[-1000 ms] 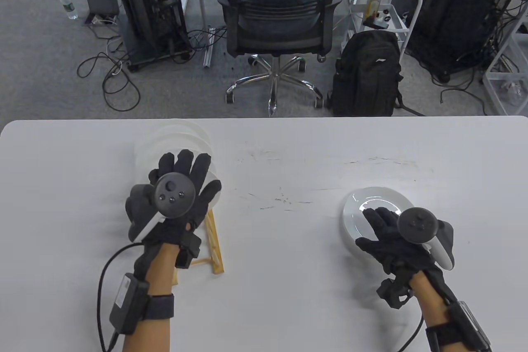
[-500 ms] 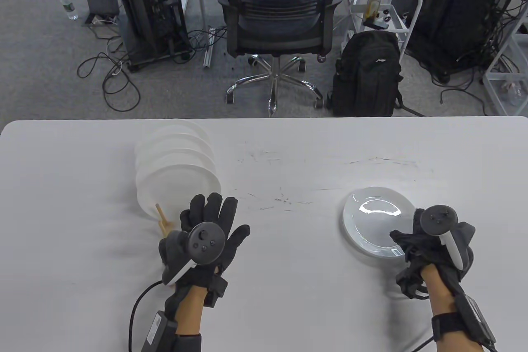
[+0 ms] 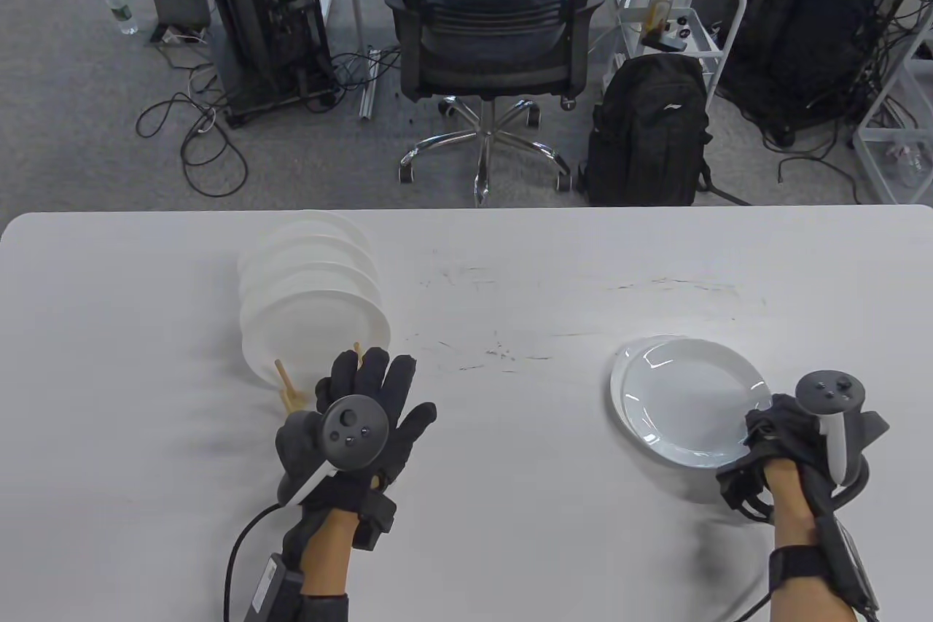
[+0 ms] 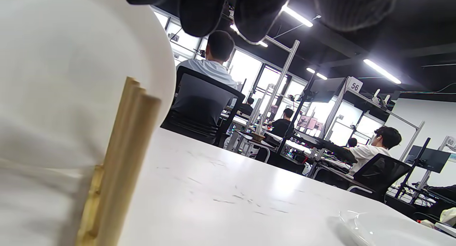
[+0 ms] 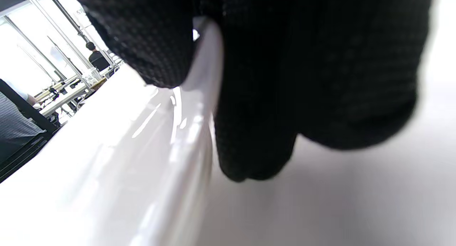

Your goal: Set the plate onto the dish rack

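A white plate (image 3: 692, 399) lies at the table's right on top of a second plate (image 3: 618, 375), shifted a little right of it. My right hand (image 3: 773, 432) grips the top plate's near right rim; in the right wrist view the gloved fingers (image 5: 285, 96) pinch that rim (image 5: 107, 167). The wooden dish rack (image 3: 286, 389) stands at the left with several white plates (image 3: 313, 308) upright in it. My left hand (image 3: 372, 389) is open and flat over the rack's near end, holding nothing. In the left wrist view a rack peg (image 4: 121, 160) and a racked plate (image 4: 71, 78) are close.
The white table (image 3: 510, 505) runs the view's full width. Behind its far edge stand an office chair (image 3: 485, 31) with a person in it, a black backpack (image 3: 649, 133), computer towers and cables.
My right hand slid back to the plate's near right rim and took hold; the top plate shifted right off the one below. My left hand came back from the racked plates to the rack's near end.
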